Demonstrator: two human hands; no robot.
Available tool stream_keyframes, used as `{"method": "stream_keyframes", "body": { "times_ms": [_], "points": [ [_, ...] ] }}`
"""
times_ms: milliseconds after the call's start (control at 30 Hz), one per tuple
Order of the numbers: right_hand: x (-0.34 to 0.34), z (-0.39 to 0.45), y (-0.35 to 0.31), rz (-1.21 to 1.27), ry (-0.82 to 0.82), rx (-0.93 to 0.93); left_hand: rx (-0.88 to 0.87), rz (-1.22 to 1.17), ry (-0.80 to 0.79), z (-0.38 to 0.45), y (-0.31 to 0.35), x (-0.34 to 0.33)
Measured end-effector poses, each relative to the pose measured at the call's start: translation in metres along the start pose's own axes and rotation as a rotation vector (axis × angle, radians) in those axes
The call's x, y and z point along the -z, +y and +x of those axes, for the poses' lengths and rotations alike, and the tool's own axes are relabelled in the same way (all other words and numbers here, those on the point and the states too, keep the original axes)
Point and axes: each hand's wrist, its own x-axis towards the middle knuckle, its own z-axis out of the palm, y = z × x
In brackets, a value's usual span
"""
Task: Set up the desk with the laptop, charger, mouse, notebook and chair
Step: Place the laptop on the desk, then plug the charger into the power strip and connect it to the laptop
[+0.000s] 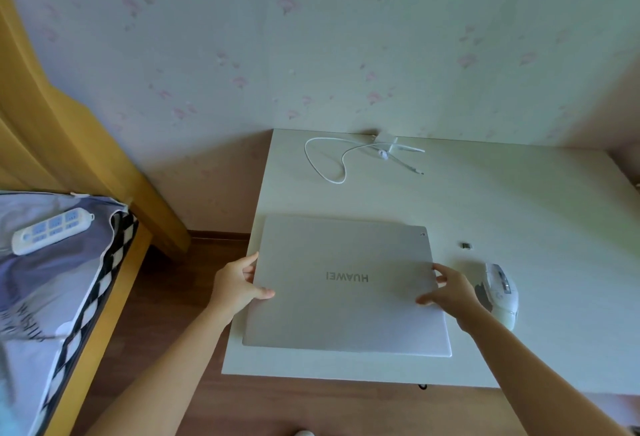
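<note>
I see the closed silver laptop (346, 285) lying flat on the white desk (519, 214), in the lower middle of the frame near the desk's front left corner, its lid logo upside down to me. My left hand (239, 285) grips the laptop's left edge, thumb curled on top of the lid and fingers wrapped at the side. My right hand (448, 288) holds the right edge the same way, thumb laid on the lid and fingers bent round the rim; how far the fingers reach under I cannot tell. Just right of that hand, at the middle right of the frame, the white mouse (500, 293) sits on the desk, near the laptop but not touching it. A small dark bit (466, 245) lies on the desk above the mouse; too small for me to name. Toward the desk's far edge, upper middle of the frame, the white charger cable (341, 167) lies loosely looped, its brick (384, 139) against the flowered wall. At the left of the frame a white power strip (52, 230) rests on bedding (52, 279) in a yellow wooden bed frame (69, 130).
</note>
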Motion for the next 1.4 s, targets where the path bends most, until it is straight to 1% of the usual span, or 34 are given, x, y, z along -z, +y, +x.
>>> {"method": "stream_keyframes", "body": {
  "times_ms": [67,133,267,333,433,633,767,933,1000,1067,1167,1300,1333,1400],
  "points": [
    [0.004,-0.002,-0.004,-0.025,0.005,0.03,-0.037,-0.005,0.087,0.0,0.004,0.005],
    [0.009,-0.007,-0.012,-0.008,-0.02,0.057,-0.065,-0.04,0.108,0.001,0.015,0.012],
    [0.018,-0.018,-0.034,0.111,-0.086,0.147,-0.076,-0.197,-0.007,-0.004,0.045,0.015],
    [0.025,-0.028,-0.046,0.197,-0.105,0.201,-0.107,-0.235,-0.046,-0.011,0.063,0.01],
    [0.038,-0.036,-0.062,0.288,-0.12,0.266,-0.167,-0.262,-0.115,-0.021,0.094,0.0],
    [0.07,-0.033,-0.096,0.314,-0.093,0.352,-0.31,-0.231,-0.215,-0.017,0.163,-0.029],
    [0.074,-0.004,-0.125,0.327,-0.072,0.348,-0.327,-0.23,-0.216,0.025,0.2,-0.044],
    [0.069,0.061,-0.166,0.332,-0.022,0.318,-0.319,-0.261,-0.155,0.131,0.245,-0.063],
    [0.068,0.088,-0.182,0.323,-0.013,0.309,-0.351,-0.177,-0.137,0.173,0.263,-0.077],
    [0.068,0.115,-0.198,0.304,-0.002,0.314,-0.432,-0.025,-0.138,0.212,0.281,-0.095],
    [0.069,0.148,-0.212,0.291,0.015,0.32,-0.611,0.335,-0.154,0.263,0.302,-0.128],
    [0.068,0.176,-0.211,0.274,0.026,0.291,-0.763,0.809,-0.257,0.307,0.312,-0.164],
    [0.068,0.181,-0.209,0.266,0.03,0.283,-0.805,0.906,-0.27,0.314,0.312,-0.171],
    [0.069,0.188,-0.205,0.26,0.04,0.267,-0.867,1.014,-0.268,0.326,0.31,-0.183]
  ]
}}
